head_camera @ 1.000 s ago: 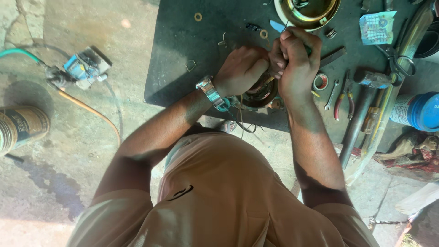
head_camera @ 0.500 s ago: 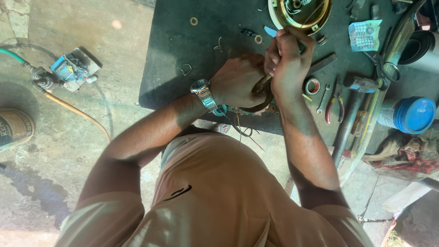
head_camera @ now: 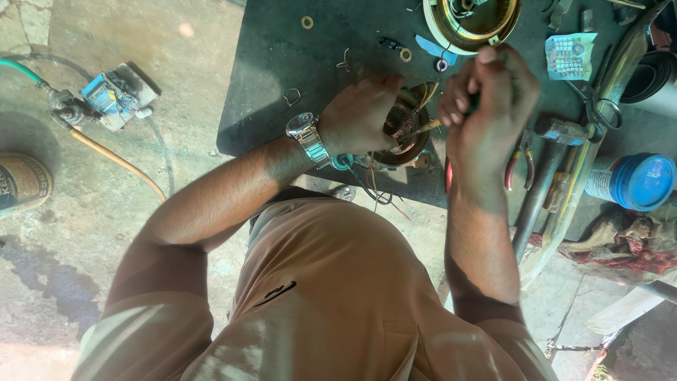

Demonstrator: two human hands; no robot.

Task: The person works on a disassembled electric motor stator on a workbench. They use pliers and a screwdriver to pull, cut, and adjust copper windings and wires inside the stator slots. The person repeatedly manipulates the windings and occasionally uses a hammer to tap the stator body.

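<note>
Working from the head view, a round motor winding with copper coils is steadied at the near edge of the dark tabletop by the left hand, its fingers clamped on the rim. A thin tool is gripped by the closed fingers of the right hand, its tip touching the coils. Probing of the winding seems underway; careful, light pressure is judged necessary for what follows. Pliers lie beside.
</note>
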